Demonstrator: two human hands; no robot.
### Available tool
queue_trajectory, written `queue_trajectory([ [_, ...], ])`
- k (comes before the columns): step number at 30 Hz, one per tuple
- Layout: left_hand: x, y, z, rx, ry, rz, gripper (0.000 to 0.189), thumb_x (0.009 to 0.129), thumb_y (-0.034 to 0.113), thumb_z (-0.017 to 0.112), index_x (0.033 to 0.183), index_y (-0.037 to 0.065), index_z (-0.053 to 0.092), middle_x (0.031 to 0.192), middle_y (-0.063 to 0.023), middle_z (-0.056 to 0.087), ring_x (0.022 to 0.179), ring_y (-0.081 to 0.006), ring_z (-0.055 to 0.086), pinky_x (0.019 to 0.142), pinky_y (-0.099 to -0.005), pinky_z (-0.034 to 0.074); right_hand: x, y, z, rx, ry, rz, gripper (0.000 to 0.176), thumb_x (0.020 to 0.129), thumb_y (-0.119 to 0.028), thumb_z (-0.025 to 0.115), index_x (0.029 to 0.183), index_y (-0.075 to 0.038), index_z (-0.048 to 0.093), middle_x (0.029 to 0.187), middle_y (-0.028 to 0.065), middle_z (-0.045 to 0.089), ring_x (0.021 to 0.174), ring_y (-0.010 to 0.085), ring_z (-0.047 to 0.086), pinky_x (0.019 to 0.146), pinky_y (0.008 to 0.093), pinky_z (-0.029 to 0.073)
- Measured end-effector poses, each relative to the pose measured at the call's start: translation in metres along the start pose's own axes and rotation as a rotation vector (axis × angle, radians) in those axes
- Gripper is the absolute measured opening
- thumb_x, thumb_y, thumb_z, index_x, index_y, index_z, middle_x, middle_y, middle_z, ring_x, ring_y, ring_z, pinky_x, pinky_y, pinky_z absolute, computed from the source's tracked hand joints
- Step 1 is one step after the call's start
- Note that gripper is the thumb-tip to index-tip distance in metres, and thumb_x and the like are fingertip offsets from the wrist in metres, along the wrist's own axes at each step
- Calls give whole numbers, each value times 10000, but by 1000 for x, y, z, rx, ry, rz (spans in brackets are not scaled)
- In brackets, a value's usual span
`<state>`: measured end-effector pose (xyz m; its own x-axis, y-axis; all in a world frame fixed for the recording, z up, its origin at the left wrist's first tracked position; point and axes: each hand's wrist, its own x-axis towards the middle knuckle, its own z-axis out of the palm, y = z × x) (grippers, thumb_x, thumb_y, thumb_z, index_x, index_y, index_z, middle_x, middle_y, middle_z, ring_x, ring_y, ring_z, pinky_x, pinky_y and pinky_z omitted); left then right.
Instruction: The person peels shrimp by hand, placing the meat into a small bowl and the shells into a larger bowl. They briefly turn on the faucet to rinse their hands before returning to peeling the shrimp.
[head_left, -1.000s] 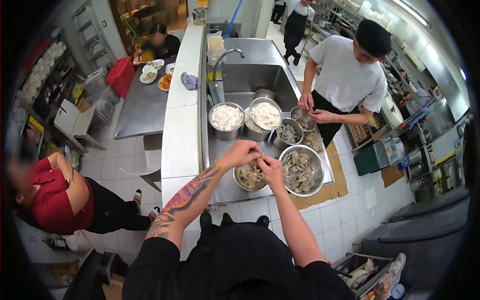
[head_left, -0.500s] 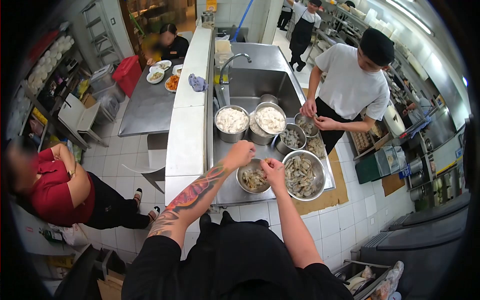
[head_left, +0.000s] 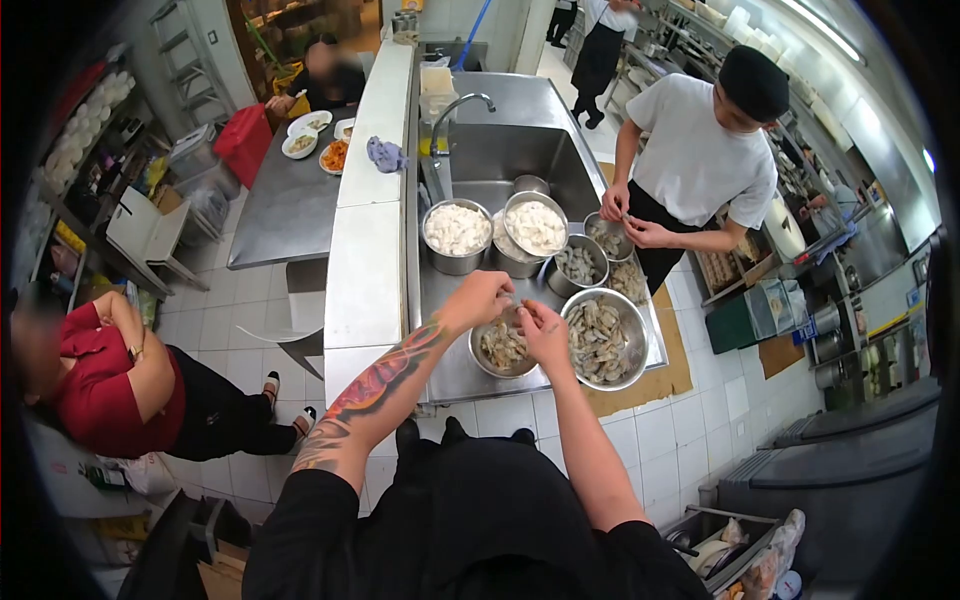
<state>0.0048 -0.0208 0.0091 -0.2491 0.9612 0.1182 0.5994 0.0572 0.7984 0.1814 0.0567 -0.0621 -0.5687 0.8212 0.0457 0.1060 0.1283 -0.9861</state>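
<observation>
Over a steel bowl (head_left: 476,362) of brownish shrimp shells and heads (head_left: 504,347), my left hand (head_left: 478,300) and my right hand (head_left: 543,332) are close together, their fingers pinched. A small greyish shrimp (head_left: 514,300) is between the fingertips, mostly hidden. Right of my right hand stands a larger steel bowl (head_left: 640,352) heaped with whole grey shrimp (head_left: 598,338). Beyond it, a steel pot (head_left: 556,284) contains shrimp (head_left: 579,264) that look peeled. Two pots of a whitish, icy-looking mass (head_left: 457,230) (head_left: 535,226) sit farther back.
A steel sink (head_left: 520,150) with a curved faucet (head_left: 462,100) lies behind the pots. Across the counter corner, a co-worker (head_left: 700,150) handles something small over another bowl (head_left: 606,236). A tiled ledge (head_left: 365,260) runs along the left; a person in red (head_left: 110,375) stands beyond.
My left hand has come down toward my right hand, and their fingertips now meet near the shrimp. The view has shifted slightly; the bowls stay in place.
</observation>
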Motion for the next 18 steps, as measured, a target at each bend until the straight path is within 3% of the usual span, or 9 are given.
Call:
queue_trajectory([
  [1,0,0,3,-83,-20,34,229,791,97,728,988,-14,696,845,-198,711,792,-335,704,729,-409,547,-2,-17,0,54,-75,20,330,1009,-115,588,1272,84,591,995,94,720,854,138,707,712,267,588],
  [5,4,-1,11,-87,43,63,210,794,116,742,956,-16,724,801,-176,714,735,-270,713,679,-364,551,1,-22,0,89,-104,40,308,1003,-114,598,1245,77,610,990,91,723,846,135,703,711,269,586],
  [7,5,0,10,-104,17,-24,210,815,82,743,1000,-17,730,848,-156,739,761,-198,722,697,-316,562,5,-11,0,117,-148,-38,295,1011,-104,580,1236,84,608,991,86,720,843,126,701,718,253,580],
  [11,3,-2,12,-184,35,9,224,787,124,742,955,-24,733,779,-171,721,684,-253,715,643,-349,548,7,-11,2,-175,-102,-98,279,981,-106,601,1195,69,641,921,119,744,780,151,716,696,271,566],
  [13,3,-2,13,-117,58,57,217,780,136,743,927,-24,741,772,-175,723,658,-252,711,633,-348,548,0,-42,3,-468,-17,-246,283,888,-153,641,1112,13,687,807,218,700,731,308,726,669,395,547],
  [14,2,-2,13,-122,60,60,217,780,136,743,927,-24,741,772,-175,723,658,-252,711,633,-348,548,1,-41,3,-473,-16,-247,283,888,-153,641,1112,13,687,807,218,700,731,308,726,669,395,547],
  [16,0,-1,13,-88,56,49,215,777,144,739,911,-23,745,768,-180,722,667,-255,714,637,-342,550,0,-43,3,-423,-36,-199,289,873,-163,631,1095,11,696,847,248,683,771,394,696,678,427,542],
  [17,0,0,13,-91,59,51,215,777,144,739,911,-23,745,768,-180,722,667,-255,714,637,-342,550,-2,-45,3,-431,-21,-187,259,887,-134,617,1083,12,702,812,219,702,731,320,725,682,400,554],
  [18,-1,2,11,-90,56,50,216,778,143,744,913,-26,744,763,-175,722,672,-245,716,638,-335,550,-2,-43,5,-434,-22,-189,259,887,-134,617,1083,12,702,812,219,702,731,320,725,682,400,554],
])
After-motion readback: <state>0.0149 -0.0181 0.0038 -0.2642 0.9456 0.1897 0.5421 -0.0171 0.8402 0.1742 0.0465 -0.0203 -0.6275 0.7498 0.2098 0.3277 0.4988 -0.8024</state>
